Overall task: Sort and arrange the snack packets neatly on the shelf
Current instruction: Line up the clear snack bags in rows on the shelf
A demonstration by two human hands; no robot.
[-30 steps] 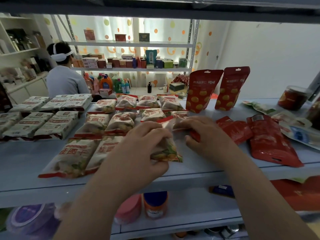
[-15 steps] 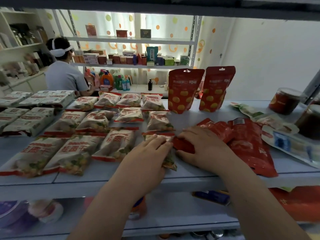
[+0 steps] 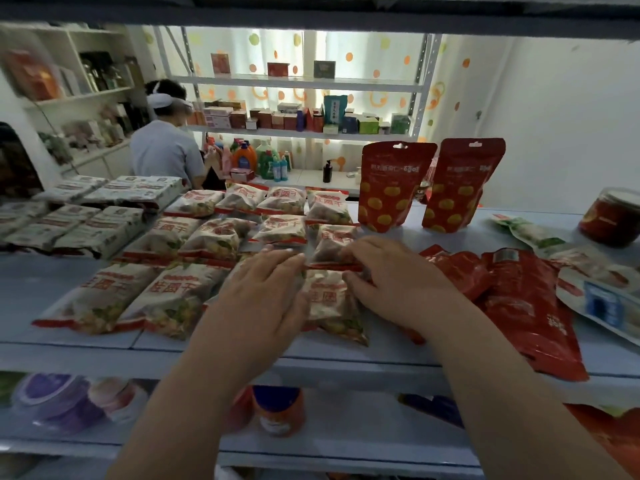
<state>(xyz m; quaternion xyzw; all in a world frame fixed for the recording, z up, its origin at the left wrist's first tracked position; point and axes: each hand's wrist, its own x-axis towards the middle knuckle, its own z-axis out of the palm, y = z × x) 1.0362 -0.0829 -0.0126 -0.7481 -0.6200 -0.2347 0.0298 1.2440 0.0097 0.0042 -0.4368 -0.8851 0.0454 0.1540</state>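
From my remote seat, the pale shelf (image 3: 69, 355) runs across the whole middle of the frame, its front edge low in the view. Across its centre-left lies the block of white snack packets (image 3: 214, 237) with red lettering, set flat in rows from the back to the front edge. Right of centre, several flat red pouches (image 3: 526, 306) lie overlapping, one reaching the shelf's front edge. Behind them two standing red pouches (image 3: 391, 188) are upright side by side in the upper centre-right. At the left edge sit rows of white cartons (image 3: 93, 223). My left hand (image 3: 263, 292) lies flat at centre frame, fingers straight and together, palm down on the front-row packets. My right hand (image 3: 398, 285) is just beside it on the right, fingertips touching the middle-row packet (image 3: 332, 242) and thumb against the front packet (image 3: 332, 303); I cannot tell whether it pinches or merely touches. That front packet lies between both hands, at the shelf's front edge. A red-filled jar (image 3: 611, 220) stands at the far right.
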